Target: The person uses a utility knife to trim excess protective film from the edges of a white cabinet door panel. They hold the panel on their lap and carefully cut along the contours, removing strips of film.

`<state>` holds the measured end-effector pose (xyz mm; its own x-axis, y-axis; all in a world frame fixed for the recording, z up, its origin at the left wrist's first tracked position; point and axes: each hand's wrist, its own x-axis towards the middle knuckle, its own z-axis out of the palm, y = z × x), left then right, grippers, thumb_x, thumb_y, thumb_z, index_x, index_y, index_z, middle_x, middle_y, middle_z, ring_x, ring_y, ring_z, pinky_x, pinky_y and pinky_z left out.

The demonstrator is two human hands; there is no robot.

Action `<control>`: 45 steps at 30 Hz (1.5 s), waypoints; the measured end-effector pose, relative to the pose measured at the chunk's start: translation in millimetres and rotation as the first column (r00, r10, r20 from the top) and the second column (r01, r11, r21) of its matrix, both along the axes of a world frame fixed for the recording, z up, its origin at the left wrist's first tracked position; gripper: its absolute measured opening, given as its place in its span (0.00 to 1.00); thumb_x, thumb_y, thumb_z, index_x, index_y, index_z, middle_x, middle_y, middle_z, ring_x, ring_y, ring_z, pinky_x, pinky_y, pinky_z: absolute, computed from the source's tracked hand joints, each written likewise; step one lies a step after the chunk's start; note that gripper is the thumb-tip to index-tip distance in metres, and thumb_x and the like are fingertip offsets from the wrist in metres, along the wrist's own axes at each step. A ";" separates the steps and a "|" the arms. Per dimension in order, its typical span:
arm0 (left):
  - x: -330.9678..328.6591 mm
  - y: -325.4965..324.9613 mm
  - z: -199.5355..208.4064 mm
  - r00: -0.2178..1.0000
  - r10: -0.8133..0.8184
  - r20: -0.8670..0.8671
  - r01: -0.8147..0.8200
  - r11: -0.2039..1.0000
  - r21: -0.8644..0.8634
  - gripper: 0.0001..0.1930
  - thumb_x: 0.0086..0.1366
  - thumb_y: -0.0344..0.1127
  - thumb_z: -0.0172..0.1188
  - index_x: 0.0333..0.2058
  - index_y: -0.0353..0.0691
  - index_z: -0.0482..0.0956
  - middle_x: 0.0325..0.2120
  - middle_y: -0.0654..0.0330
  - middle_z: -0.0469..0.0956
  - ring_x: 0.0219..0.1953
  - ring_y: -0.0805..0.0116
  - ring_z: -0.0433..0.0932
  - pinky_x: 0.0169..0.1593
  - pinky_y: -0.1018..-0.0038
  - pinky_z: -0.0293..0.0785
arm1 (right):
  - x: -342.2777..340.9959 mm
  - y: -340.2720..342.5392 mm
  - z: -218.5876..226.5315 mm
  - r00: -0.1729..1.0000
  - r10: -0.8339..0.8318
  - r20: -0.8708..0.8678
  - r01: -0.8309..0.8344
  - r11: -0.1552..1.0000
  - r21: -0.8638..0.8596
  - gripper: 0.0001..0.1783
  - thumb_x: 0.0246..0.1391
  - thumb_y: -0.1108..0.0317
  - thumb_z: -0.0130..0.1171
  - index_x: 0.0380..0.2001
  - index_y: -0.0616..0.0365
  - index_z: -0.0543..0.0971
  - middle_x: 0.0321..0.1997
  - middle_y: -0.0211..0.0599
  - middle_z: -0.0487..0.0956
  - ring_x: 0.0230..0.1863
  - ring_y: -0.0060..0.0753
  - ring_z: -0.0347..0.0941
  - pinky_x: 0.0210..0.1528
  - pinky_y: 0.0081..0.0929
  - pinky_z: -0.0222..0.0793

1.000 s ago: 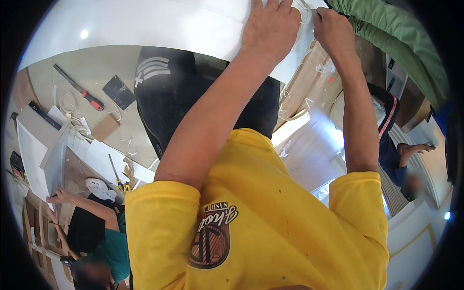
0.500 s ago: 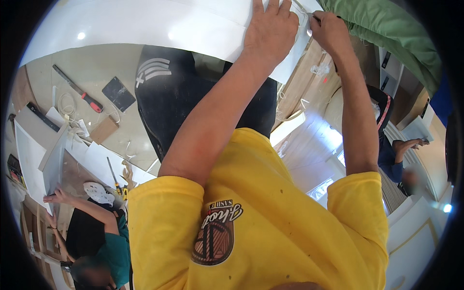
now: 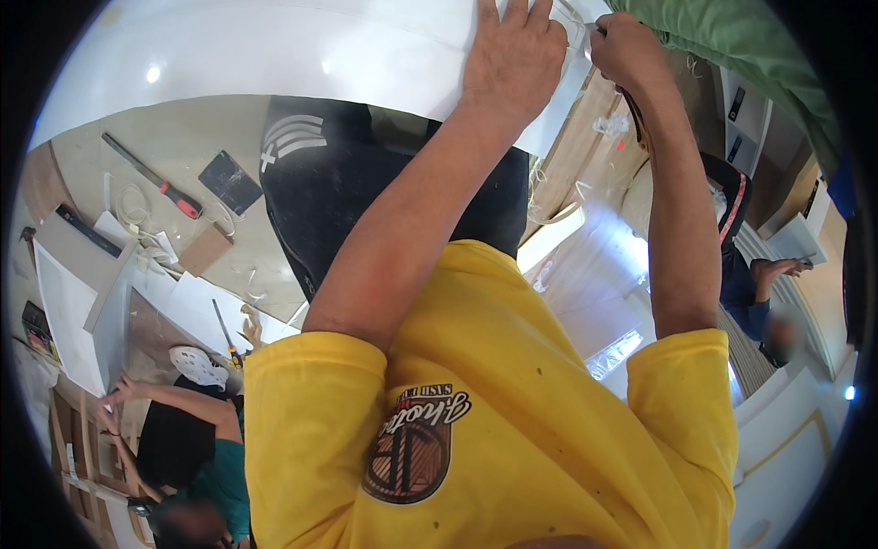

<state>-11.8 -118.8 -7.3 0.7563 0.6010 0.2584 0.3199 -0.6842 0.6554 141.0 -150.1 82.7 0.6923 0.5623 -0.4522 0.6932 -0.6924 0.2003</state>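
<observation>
A glossy white panel stretches across the top of the view, in front of my legs. My left hand lies on its right part with the fingers extended toward the far side, pressing flat. At the panel's right edge my right hand is closed, its fingertips bent in by a thin pale strip along that edge. What it holds is mostly hidden by the fingers. A dark, narrow thing shows under my right wrist; its kind cannot be made out.
Green cloth hangs at the upper right. On the floor at left lie a red-and-black-handled file, a black square plate and offcuts. A co-worker handles a white board at lower left; another person sits at right.
My right hand has turned slightly at the panel's edge, while my left hand stays in place. The co-worker's hands at lower left have come closer together.
</observation>
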 end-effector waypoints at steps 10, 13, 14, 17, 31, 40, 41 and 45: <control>2.1 -3.0 0.4 1.000 -0.007 -0.005 0.008 1.000 0.015 0.17 0.68 0.39 0.54 0.48 0.37 0.83 0.62 0.50 0.74 0.72 0.48 0.61 0.74 0.37 0.48 | 1.3 29.8 13.9 0.979 -0.179 -0.101 0.155 0.965 -0.211 0.14 0.60 0.67 0.56 0.31 0.70 0.82 0.26 0.55 0.81 0.28 0.56 0.79 0.34 0.44 0.77; 0.4 0.3 2.1 0.999 -0.028 -0.024 0.029 0.999 0.023 0.17 0.68 0.39 0.53 0.49 0.37 0.83 0.62 0.50 0.74 0.72 0.48 0.61 0.74 0.37 0.48 | 6.4 6.8 -9.4 0.993 -0.101 -0.061 0.093 0.989 -0.118 0.15 0.61 0.64 0.55 0.35 0.67 0.84 0.23 0.47 0.83 0.23 0.43 0.81 0.29 0.39 0.78; -1.6 2.7 4.3 0.998 -0.035 -0.046 0.035 0.999 0.014 0.17 0.68 0.39 0.53 0.49 0.38 0.83 0.62 0.50 0.74 0.72 0.48 0.61 0.74 0.37 0.48 | -2.3 3.1 -0.3 0.986 -0.126 -0.113 0.118 0.990 -0.071 0.14 0.60 0.65 0.55 0.33 0.65 0.84 0.26 0.49 0.83 0.28 0.50 0.82 0.36 0.42 0.79; -2.9 0.7 6.9 0.997 -0.050 -0.057 0.049 0.999 -0.006 0.17 0.69 0.39 0.53 0.49 0.38 0.83 0.63 0.50 0.74 0.73 0.48 0.60 0.74 0.38 0.47 | 19.0 -26.6 -2.0 0.986 0.047 -0.160 -0.020 0.985 0.170 0.13 0.60 0.63 0.57 0.31 0.61 0.85 0.25 0.45 0.84 0.31 0.51 0.83 0.40 0.44 0.78; -1.0 -0.3 0.2 0.999 -0.025 -0.019 0.024 0.999 -0.030 0.17 0.68 0.38 0.52 0.49 0.37 0.82 0.63 0.48 0.73 0.73 0.47 0.60 0.75 0.37 0.45 | 4.6 -12.7 -4.5 0.938 0.333 0.100 -0.336 0.942 0.012 0.12 0.57 0.66 0.58 0.35 0.63 0.85 0.37 0.58 0.84 0.42 0.61 0.81 0.49 0.52 0.75; 5.3 -3.8 -1.5 0.999 -0.005 0.043 0.007 0.999 -0.033 0.16 0.67 0.37 0.53 0.45 0.36 0.84 0.60 0.46 0.74 0.71 0.44 0.62 0.73 0.35 0.48 | 4.5 7.0 -6.3 0.999 0.054 0.001 -0.054 0.996 -0.068 0.14 0.55 0.68 0.57 0.36 0.68 0.84 0.31 0.58 0.84 0.36 0.58 0.83 0.45 0.50 0.79; 5.5 -3.5 -2.2 0.998 -0.001 0.060 0.003 0.999 -0.037 0.16 0.66 0.37 0.53 0.45 0.36 0.84 0.60 0.46 0.74 0.70 0.44 0.63 0.73 0.35 0.48 | 2.3 10.8 -3.1 0.993 -0.092 -0.073 0.085 0.993 -0.082 0.13 0.55 0.68 0.57 0.36 0.67 0.84 0.30 0.56 0.84 0.35 0.58 0.83 0.44 0.49 0.79; 3.9 -0.5 4.4 0.999 -0.042 0.029 0.044 0.997 -0.056 0.15 0.66 0.36 0.53 0.44 0.35 0.84 0.57 0.45 0.75 0.69 0.43 0.65 0.73 0.34 0.49 | 20.2 -18.6 -7.1 0.990 0.096 -0.104 -0.087 0.993 0.080 0.12 0.58 0.65 0.58 0.33 0.63 0.85 0.28 0.54 0.83 0.35 0.57 0.83 0.45 0.49 0.78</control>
<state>-7.9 -119.3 -2.9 0.7748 0.5825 0.2458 0.2722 -0.6583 0.7019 161.2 -168.7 75.6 0.5860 0.6564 -0.4752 0.7690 -0.6354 0.0706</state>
